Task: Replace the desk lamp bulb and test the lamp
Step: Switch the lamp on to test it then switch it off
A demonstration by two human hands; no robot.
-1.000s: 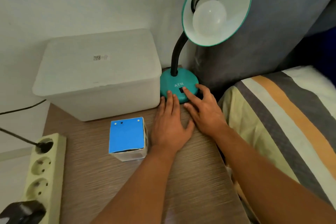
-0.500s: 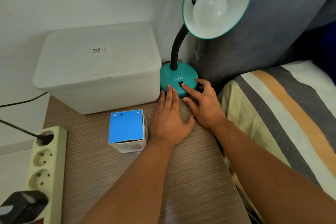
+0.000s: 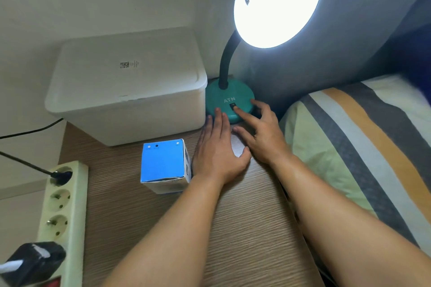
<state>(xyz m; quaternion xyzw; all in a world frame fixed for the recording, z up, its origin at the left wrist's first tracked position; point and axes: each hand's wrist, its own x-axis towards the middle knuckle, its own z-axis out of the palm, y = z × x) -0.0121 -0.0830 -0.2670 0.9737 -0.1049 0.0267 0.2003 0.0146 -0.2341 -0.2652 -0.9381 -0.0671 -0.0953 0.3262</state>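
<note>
The teal desk lamp stands at the back of the wooden table, its round base (image 3: 235, 95) marked ATN and a black gooseneck rising to the shade (image 3: 277, 2). The bulb inside glows bright white and is washed out by glare. My right hand (image 3: 261, 133) has its index fingertip on the black switch (image 3: 232, 106) on the base. My left hand (image 3: 218, 147) lies flat on the table, palm down, fingertips touching the base's front edge. Neither hand holds anything. A blue and white bulb box (image 3: 164, 165) stands just left of my left hand.
A white lidded plastic box (image 3: 126, 86) sits left of the lamp against the wall. A cream power strip (image 3: 61, 212) with a black plug and an adapter lies along the table's left edge. A striped pillow (image 3: 359, 142) and grey headboard border the right.
The lamp has gone from dark to lit. My right index finger stayed on the switch; my left hand stayed flat by the base.
</note>
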